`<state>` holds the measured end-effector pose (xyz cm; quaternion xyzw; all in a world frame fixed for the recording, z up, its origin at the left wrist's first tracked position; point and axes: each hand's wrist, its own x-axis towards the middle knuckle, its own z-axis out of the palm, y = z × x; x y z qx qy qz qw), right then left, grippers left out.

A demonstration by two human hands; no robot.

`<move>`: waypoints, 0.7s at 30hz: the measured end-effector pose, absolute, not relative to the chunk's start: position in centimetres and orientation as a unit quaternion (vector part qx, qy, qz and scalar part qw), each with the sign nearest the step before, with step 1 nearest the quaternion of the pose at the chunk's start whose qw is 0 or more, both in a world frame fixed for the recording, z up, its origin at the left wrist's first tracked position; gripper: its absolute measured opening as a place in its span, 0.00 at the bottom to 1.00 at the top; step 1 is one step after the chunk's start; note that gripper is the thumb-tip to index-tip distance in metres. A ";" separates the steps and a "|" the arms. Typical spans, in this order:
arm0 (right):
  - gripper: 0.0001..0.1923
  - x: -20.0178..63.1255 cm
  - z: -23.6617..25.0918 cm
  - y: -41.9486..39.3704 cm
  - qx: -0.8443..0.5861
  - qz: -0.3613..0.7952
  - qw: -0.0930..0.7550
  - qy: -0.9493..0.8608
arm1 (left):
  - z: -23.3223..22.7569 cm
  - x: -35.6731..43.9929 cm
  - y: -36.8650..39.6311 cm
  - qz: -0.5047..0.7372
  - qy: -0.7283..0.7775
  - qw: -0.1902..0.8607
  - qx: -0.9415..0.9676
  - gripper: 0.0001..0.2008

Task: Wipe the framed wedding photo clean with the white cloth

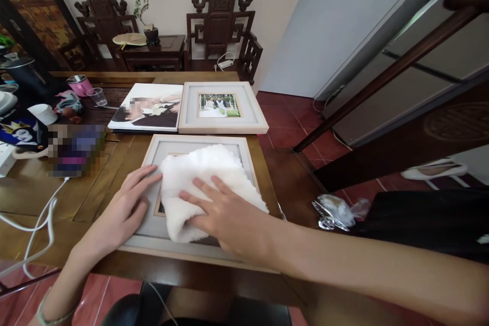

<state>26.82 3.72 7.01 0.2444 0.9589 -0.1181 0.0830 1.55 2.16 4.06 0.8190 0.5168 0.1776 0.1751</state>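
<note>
A light wood picture frame (179,252) with a pale grey mat lies flat on the wooden table before me. Spread over most of its face is a fluffy white cloth (198,163), which hides nearly all of the picture inside. My right hand (217,209) presses the cloth down, fingers apart on top and thumb at its curled near edge. At the frame's left side rests my left hand (128,204), its fingers stretched out, with the fingertips by the cloth's left edge.
Behind lie a second frame (252,119) with a small photo and a white-edged photo panel (148,122). A blurred-out object (76,150) with a white cable (49,214), a pink mug (79,85) and a small glass (98,97) stand left. Plastic wrapping (336,209) lies right.
</note>
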 end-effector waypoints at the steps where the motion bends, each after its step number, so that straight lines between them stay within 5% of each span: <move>1: 0.29 27.0 6.9 3.6 0.235 -0.124 0.079 0.961 | 4.1 1.6 2.6 0.177 0.513 0.169 0.823 0.21; 5: 0.30 27.7 6.2 4.3 0.221 -0.130 0.051 0.965 | 3.9 1.7 5.2 0.196 0.492 0.144 0.836 0.16; 10: 0.33 29.0 5.6 6.4 0.248 -0.086 0.046 0.964 | 3.0 2.0 8.3 0.202 0.490 0.122 0.839 0.22; 16: 0.24 30.7 4.8 5.6 0.329 0.031 -0.025 0.944 | 2.9 2.4 8.4 0.203 0.487 0.118 0.841 0.24; 21: 0.12 29.5 6.1 1.5 0.291 -0.060 -0.011 0.955 | 3.2 2.6 8.0 0.202 0.487 0.112 0.842 0.24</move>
